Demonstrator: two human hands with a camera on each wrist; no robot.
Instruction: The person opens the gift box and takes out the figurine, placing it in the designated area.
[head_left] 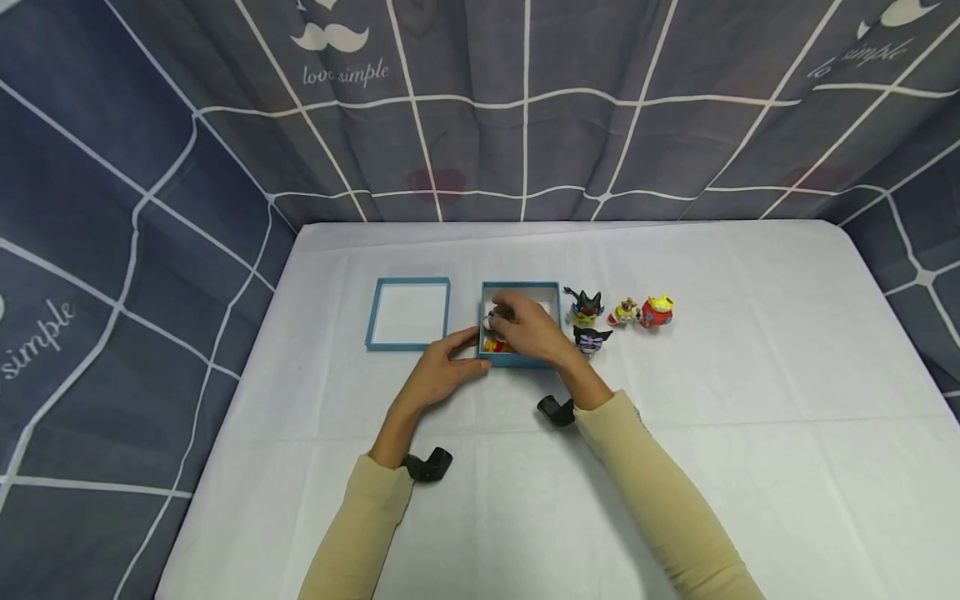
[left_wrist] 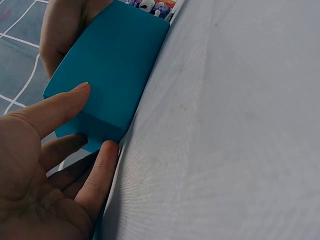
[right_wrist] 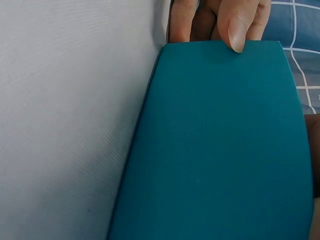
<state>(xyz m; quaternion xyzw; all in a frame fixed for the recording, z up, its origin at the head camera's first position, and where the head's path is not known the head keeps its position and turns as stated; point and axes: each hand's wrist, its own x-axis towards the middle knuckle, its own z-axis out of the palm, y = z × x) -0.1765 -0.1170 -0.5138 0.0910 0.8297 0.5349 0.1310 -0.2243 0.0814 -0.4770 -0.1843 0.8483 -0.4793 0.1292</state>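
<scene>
A teal box (head_left: 521,285) with a pale interior sits mid-table. My left hand (head_left: 438,372) holds its near left corner; in the left wrist view the thumb (left_wrist: 65,107) lies on the front wall and the fingers (left_wrist: 100,175) are at the side. My right hand (head_left: 534,327) reaches inside from above, its curled fingers at a small white-and-dark figurine (head_left: 491,319) that they partly cover. Yellow-and-red figurines (head_left: 497,345) lie near the box's front left. The right wrist view shows mostly the teal front wall (right_wrist: 215,140), with the right fingers hidden behind it.
Left of the box lies its teal-rimmed lid (head_left: 370,321), white inside up. To the right stand a black horned figurine (head_left: 587,310), a dark purple one (head_left: 592,339), a small yellow-and-red one (head_left: 623,312) and a red one with a yellow top (head_left: 657,312). A grey curtain (head_left: 480,150) hangs behind.
</scene>
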